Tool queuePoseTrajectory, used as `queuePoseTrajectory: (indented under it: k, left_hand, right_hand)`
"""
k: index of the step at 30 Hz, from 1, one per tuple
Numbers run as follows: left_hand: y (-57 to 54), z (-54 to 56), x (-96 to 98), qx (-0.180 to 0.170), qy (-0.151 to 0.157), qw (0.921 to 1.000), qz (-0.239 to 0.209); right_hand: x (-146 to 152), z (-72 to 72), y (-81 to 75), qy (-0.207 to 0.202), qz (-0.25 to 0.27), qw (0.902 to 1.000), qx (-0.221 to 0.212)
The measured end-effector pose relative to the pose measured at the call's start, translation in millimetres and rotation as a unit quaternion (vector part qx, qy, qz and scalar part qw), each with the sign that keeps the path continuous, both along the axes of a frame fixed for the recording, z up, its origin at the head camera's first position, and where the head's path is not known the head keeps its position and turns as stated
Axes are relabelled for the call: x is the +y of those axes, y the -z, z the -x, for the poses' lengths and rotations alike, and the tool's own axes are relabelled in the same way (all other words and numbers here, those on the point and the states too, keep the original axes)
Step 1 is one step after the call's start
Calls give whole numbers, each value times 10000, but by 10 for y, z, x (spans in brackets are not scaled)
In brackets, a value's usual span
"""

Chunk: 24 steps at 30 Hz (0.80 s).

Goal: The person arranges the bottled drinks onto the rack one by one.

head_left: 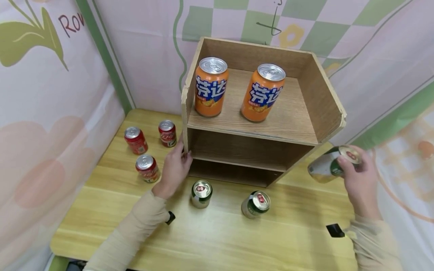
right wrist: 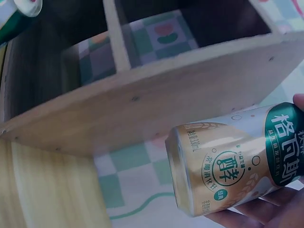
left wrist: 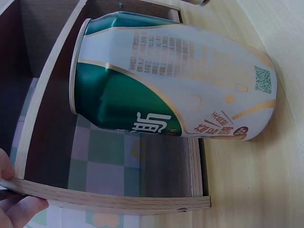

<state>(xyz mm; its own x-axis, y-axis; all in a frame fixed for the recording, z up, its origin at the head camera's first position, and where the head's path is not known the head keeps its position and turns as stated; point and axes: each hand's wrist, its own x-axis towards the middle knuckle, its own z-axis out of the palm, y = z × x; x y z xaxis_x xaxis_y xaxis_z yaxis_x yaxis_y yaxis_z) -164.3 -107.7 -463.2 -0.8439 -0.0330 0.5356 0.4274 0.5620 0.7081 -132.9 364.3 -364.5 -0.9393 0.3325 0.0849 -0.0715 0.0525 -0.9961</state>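
My right hand (head_left: 362,180) grips a green, white and gold drink can (head_left: 327,165), tilted, to the right of the wooden shelf. In the right wrist view the held can (right wrist: 228,161) lies near the shelf's side panel (right wrist: 156,104). My left hand (head_left: 174,169) holds the left front edge of the wooden shelf (head_left: 252,133), its fingers (left wrist: 23,211) at the panel edge. Two orange soda cans (head_left: 211,88) (head_left: 262,94) stand on the shelf's top board. Before the shelf, two more green and white cans (head_left: 201,195) (head_left: 255,206) stand on the table.
Three red cans (head_left: 135,141) (head_left: 167,134) (head_left: 147,169) stand on the table (head_left: 112,188) left of the shelf. Patterned cloth (head_left: 145,49) hangs behind and at both sides. The shelf's lower compartments (head_left: 234,148) face the front.
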Motion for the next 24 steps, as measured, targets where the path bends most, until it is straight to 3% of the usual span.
queuePoseTrajectory:
  k: [16, 24]
  left_hand:
    - [-3, -3, -2, -27, -51, 10000, 10]
    - [0, -2, 7, 6, -59, 10000, 22]
  right_hand:
    - [-251, -262, -237, -630, 36, 9970, 447]
    - [-458, -359, -269, -585, -497, 9958, 496]
